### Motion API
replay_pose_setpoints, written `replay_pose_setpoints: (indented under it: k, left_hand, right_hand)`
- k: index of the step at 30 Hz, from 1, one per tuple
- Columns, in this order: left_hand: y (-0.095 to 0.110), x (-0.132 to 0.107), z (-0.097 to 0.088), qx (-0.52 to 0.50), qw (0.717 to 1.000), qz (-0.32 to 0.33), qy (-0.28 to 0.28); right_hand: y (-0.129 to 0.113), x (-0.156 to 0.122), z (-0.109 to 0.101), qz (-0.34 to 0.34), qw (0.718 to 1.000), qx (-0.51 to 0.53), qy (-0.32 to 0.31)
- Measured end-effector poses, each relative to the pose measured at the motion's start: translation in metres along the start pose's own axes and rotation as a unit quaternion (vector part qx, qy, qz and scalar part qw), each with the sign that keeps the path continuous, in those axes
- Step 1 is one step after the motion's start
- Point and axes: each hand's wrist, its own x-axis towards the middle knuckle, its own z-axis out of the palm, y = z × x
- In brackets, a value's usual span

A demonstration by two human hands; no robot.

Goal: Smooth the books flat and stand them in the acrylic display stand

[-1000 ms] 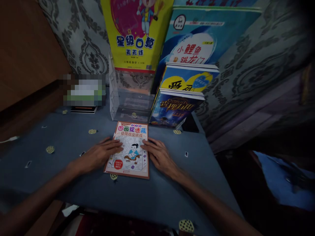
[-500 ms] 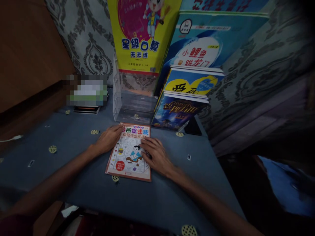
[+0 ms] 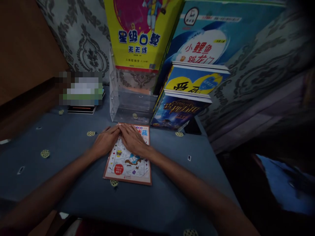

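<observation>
you have the left grip (image 3: 105, 141) laid flat over the upper left edge of the booklet (image 3: 131, 172), its fingers stretched out and close together, its thumb hidden from sight; your right grip (image 3: 133, 140) lies palm down across the upper part of the cover, fingers straight and pointing away from you, hiding much of the title; the fingertips of both meet near the booklet's top left corner; neither is closed round anything, each spread flat rather than clenched; the booklet lies face up on the grey-blue desk (image 3: 172, 186), under your two grips, its lower half showing toward you with a red disc and a drawn figure in blue; just beyond your grips stands a clear rack (image 3: 130, 114), with a yellow book (image 3: 140, 59) upright in it; beyond and to the right of your right grip a dark blue book (image 3: 177, 109) leans, with a yellow-and-blue book (image 3: 209, 82) and a tall teal book (image 3: 236, 36) rising behind it; well off to the left, beyond your left grip, sits a pile (image 3: 81, 93), its top blurred out.
</observation>
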Motion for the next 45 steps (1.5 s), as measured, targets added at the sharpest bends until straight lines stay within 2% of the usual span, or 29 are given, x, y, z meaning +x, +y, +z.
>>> replay_pose_setpoints:
  k: [6, 9, 12, 17, 27, 34, 39, 45]
  left_hand:
    - [-0.002, 0.002, -0.002, 0.066, 0.998, 0.008, -0.012]
    - [-0.001, 0.002, -0.001, 0.098, 0.995, 0.017, -0.013]
    - [0.000, 0.001, -0.001, 0.131, 0.991, 0.018, -0.013]
    - [0.002, 0.001, -0.001, 0.155, 0.988, 0.014, -0.011]
    - [-0.013, 0.001, -0.006, 0.146, 0.989, 0.034, 0.005]
    - [-0.011, 0.004, -0.008, 0.161, 0.985, 0.058, 0.009]
    - [-0.003, 0.011, -0.013, 0.184, 0.980, 0.070, 0.010]
    - [0.007, 0.027, -0.012, 0.185, 0.977, 0.104, -0.002]
  right_hand:
    - [0.011, -0.009, -0.009, 0.043, 0.999, -0.007, -0.011]
    - [0.022, -0.026, -0.018, 0.066, 0.997, -0.022, -0.020]
    - [0.036, -0.049, -0.026, 0.085, 0.996, -0.032, 0.000]
    - [0.053, -0.077, -0.026, 0.086, 0.995, -0.039, 0.039]
    - [0.051, -0.069, -0.016, 0.066, 0.995, -0.043, 0.066]
    - [0.057, -0.070, -0.014, 0.055, 0.995, -0.010, 0.079]
    - [0.066, -0.069, -0.019, 0.053, 0.990, 0.082, 0.099]
    - [0.078, -0.066, -0.032, 0.095, 0.958, 0.237, 0.132]
